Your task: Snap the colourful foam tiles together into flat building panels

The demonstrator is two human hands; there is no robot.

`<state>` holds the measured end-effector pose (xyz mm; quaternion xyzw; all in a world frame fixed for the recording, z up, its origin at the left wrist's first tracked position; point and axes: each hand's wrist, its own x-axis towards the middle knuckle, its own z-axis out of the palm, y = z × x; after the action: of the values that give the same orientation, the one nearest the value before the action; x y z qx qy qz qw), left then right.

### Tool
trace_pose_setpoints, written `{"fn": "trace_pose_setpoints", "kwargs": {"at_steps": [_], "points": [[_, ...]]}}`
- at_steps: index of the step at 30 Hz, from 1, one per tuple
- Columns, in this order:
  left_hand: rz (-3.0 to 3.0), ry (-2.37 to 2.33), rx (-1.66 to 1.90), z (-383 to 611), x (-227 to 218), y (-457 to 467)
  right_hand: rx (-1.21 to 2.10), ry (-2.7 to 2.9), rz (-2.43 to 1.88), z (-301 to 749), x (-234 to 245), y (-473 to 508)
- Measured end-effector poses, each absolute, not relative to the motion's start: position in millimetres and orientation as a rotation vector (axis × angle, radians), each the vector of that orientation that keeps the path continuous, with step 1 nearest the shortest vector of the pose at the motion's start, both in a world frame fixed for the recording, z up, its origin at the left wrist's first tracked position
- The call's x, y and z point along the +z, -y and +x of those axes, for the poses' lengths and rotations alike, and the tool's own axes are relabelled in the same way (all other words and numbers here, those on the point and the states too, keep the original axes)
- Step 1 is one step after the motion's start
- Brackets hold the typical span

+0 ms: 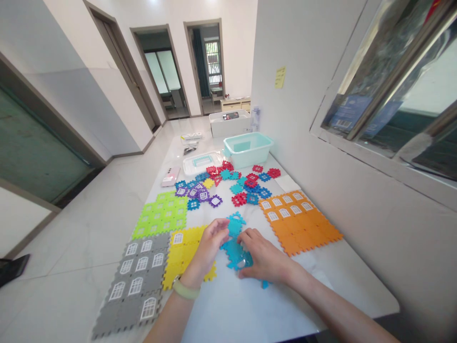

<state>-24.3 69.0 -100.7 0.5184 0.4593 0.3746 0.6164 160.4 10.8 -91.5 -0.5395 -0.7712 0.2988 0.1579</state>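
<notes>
- The two hands are at work on a strip of blue puzzle tiles (pixel 235 255), which lies near the close edge of the white marble counter (pixel 228 305).
- The left hand (pixel 210 243) is curled, with its fingers (pixel 222 227) bent close together. They are right by the blue tiles, but I cannot tell if they grip them.
- The right hand (pixel 262 255) lies over the blue tiles, with its fingers (pixel 246 272) spread apart and not clamped.
- A pale green band (pixel 185 288) goes around the left wrist.
- The blue tiles are flat and have bumpy, toothed edges. Some are joined, and a small piece sticks out past the right hand.
- A gray tile sheet (pixel 137 286) with white arched windows lies at the left of the close edge.
- A yellow tile sheet (pixel 183 252) lies just beside the gray one, and a lime green tile sheet (pixel 160 214) lies past them.
- An orange tile sheet (pixel 296 224) with a row of windows lies on the right side.
- Loose red tiles (pixel 239 199), blue tiles (pixel 253 198), and purple window tiles (pixel 194 193) lie in a messy pile in the middle.
- A light teal plastic tub (pixel 248 148) stands near the far end, beside a clear plastic box (pixel 202 163).
- A pink phone (pixel 170 176) lies by the left edge.
</notes>
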Motion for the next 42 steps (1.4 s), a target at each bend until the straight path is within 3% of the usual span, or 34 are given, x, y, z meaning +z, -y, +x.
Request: {"fn": "trace_pose_setpoints", "kwargs": {"at_steps": [9, 14, 20, 34, 42], "points": [[1.408, -1.099, 1.035, -34, -99, -79, 1.037, 2.149, -1.553, 170, -80, -8], [1.55, -1.173, 1.059, -40, -110, -88, 1.502, 2.14, -1.318, 161, -64, 23], [1.591, -1.176, 1.072, -41, -109, -87, 1.1, 2.429, -1.35, 170, -60, 21], [1.8, -1.093, 0.914, -38, -104, -76, 0.826, 2.369, -1.577, 182, -75, 27], [2.297, -1.362, 0.674, -38, -112, -72, 0.684, 2.217, -1.329, 205, -74, -34]]}}
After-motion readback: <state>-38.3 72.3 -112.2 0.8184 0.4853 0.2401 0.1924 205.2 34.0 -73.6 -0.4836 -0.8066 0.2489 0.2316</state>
